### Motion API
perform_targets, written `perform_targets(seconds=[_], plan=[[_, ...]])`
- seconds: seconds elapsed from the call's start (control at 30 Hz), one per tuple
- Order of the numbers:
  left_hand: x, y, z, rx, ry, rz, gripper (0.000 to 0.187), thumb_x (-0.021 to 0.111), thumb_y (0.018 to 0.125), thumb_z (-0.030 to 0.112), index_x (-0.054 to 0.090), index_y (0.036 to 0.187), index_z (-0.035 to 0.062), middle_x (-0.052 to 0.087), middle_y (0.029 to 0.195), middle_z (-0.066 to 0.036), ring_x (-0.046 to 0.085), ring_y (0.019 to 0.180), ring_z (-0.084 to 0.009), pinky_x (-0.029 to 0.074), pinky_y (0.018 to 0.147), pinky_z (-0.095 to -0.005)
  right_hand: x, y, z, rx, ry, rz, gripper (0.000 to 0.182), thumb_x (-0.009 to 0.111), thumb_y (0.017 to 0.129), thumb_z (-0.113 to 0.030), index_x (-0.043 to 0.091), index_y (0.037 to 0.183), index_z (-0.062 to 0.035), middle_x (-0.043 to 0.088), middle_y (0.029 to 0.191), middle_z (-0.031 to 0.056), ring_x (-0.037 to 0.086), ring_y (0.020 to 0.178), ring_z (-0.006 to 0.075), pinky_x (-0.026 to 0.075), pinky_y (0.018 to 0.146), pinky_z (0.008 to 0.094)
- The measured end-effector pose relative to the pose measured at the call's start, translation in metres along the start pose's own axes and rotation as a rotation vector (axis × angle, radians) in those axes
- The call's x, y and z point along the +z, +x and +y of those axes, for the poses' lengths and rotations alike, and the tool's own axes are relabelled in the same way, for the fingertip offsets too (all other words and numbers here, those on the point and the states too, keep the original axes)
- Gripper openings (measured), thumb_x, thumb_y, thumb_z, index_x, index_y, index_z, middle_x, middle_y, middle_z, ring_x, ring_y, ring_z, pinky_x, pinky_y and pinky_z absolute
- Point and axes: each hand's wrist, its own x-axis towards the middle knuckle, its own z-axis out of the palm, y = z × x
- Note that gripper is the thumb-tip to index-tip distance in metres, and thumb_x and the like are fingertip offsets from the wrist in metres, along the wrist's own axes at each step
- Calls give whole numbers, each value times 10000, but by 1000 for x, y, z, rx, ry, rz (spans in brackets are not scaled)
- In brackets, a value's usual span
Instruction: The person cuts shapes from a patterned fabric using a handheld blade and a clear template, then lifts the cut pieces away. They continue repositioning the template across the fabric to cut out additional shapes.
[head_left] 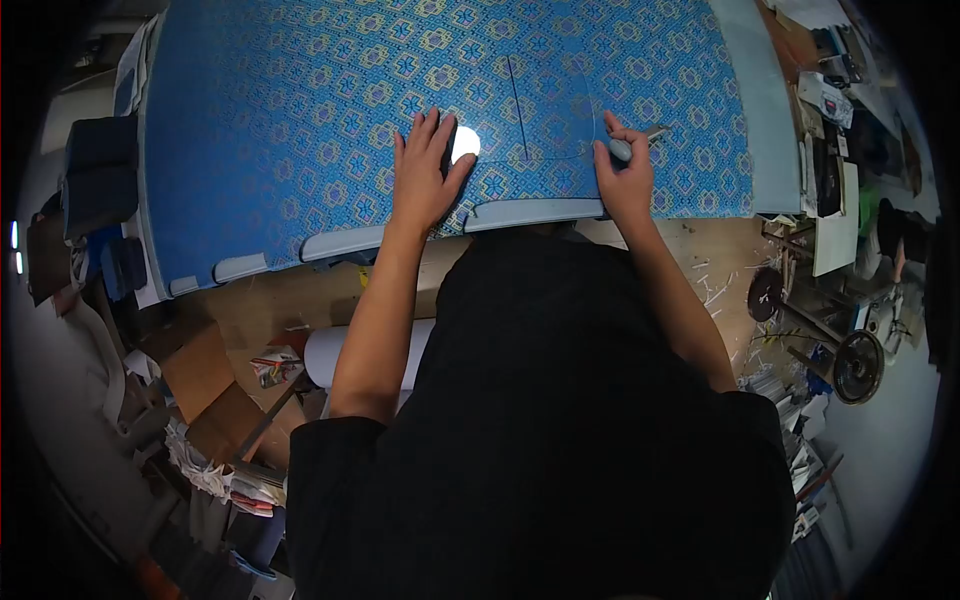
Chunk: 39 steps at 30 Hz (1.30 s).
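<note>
A blue fabric [330,130] with a yellow and purple medallion pattern covers the table. My left hand [424,180] lies flat on it, fingers spread, beside a bright white round patch [466,145]. To the right, my right hand [626,180] is curled around a tool with a grey rounded handle [621,150] and a thin metal tip pointing right; its exact kind I cannot tell. A dark straight line [517,108] runs down the fabric between my hands. Near my right fingertips, a fine curved line passes over the cloth.
Pale table surface [765,130] shows past the fabric's right edge and along the near edge. Below are a white roll [335,355], an open cardboard box [205,380] and scraps on the floor. At right stands a bar with round plates [858,367].
</note>
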Motion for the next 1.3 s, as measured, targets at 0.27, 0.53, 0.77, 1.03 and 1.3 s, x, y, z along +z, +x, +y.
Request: perform_targets(seconds=[0.27,0.53,0.77,1.03,1.3], plan=[[-1,-3,7,79,133,40,674,717,913,499,569,1476,160,389,1634,-152,281,1543,-381,147,1255,-577,-5,-5,3,89,-139,-72,283,537,919,46,498,1178,-63,605,1479,149,645,953,106,496,775,243],[-3,-2,10,70,116,42,680,730,899,490,576,1471,154,400,1633,-135,286,1545,-368,142,1255,-580,-4,0,10,-76,-234,-91,275,598,889,18,496,1136,-50,601,1469,187,666,1152,231,505,895,329],[-3,-2,9,55,106,37,690,728,888,507,576,1467,163,383,1641,-132,267,1552,-363,124,1263,-582,-5,3,7,-271,-349,-195,401,791,851,-185,492,1108,-114,582,1503,123,532,1364,336,345,1103,507],[-3,-2,7,70,128,27,644,713,899,518,605,1444,192,411,1631,-111,274,1550,-364,138,1256,-590,-4,3,-2,-244,-472,-258,442,832,841,-258,495,1089,-116,580,1506,109,480,1432,338,309,1158,526],[-2,-1,7,71,123,45,624,714,896,528,631,1417,196,464,1599,-83,297,1540,-362,150,1255,-592,-5,4,2,-261,-473,-258,407,820,862,-262,502,1073,-122,602,1483,107,473,1442,336,292,1172,540]])
